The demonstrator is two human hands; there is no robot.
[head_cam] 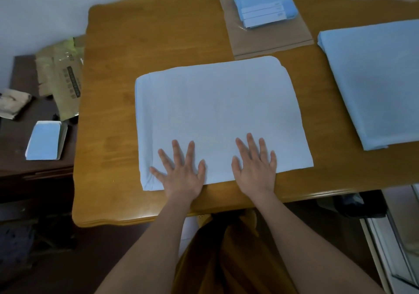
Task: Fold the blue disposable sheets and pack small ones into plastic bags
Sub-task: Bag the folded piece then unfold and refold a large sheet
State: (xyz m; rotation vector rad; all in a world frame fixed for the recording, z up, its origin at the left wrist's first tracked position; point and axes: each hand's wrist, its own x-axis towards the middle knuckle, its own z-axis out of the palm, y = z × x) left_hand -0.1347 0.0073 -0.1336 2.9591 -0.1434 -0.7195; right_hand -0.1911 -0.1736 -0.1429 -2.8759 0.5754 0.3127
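A pale blue disposable sheet (217, 112), folded into a broad rectangle, lies flat in the middle of the wooden table (147, 33). My left hand (181, 173) presses on its near edge with fingers spread and straight. My right hand (256, 164) lies flat beside it on the same edge, fingers also spread. A stack of larger blue sheets (376, 80) sits at the right side of the table. At the back, small folded blue sheets with white labels (263, 3) rest on a pile of clear plastic bags (272, 37).
A dark side table (18, 169) at the left carries a small packed blue sheet (44, 140), a crumpled green-brown wrapper (63, 74) and a brown scrap. The table's near edge runs just below my wrists. A white frame stands at the lower right.
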